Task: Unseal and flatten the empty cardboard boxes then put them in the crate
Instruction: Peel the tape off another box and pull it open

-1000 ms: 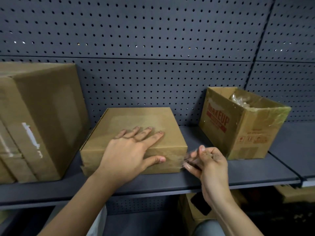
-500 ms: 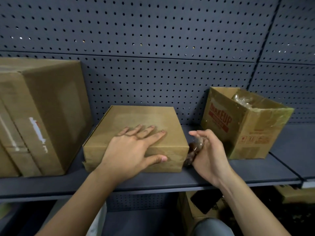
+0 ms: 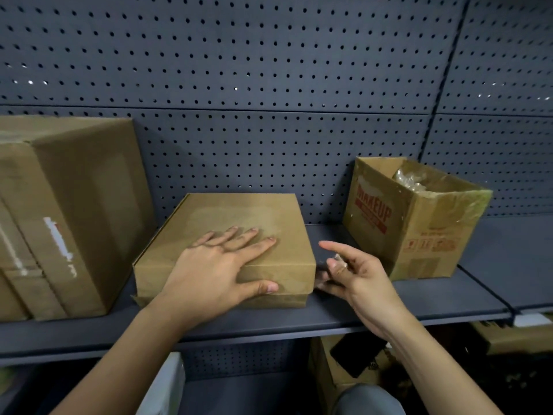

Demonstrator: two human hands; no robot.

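Note:
A low, closed brown cardboard box lies on the dark grey shelf. My left hand presses flat on its top near the front edge, fingers straight and thumb on the front face. My right hand hovers just off the box's right front corner. Its forefinger points left, and its thumb and other fingers pinch a small wad of clear tape. No crate is in view.
A tall taped cardboard box stands at the left of the shelf. An open "MAKEUP" box with crumpled plastic inside stands to the right. A pegboard wall backs the shelf. More cardboard boxes sit on the level below.
My right hand pulled clear tape off the box's right side, then swung in beside the corner with the tape bunched in its fingers. My left hand kept pressing on the box.

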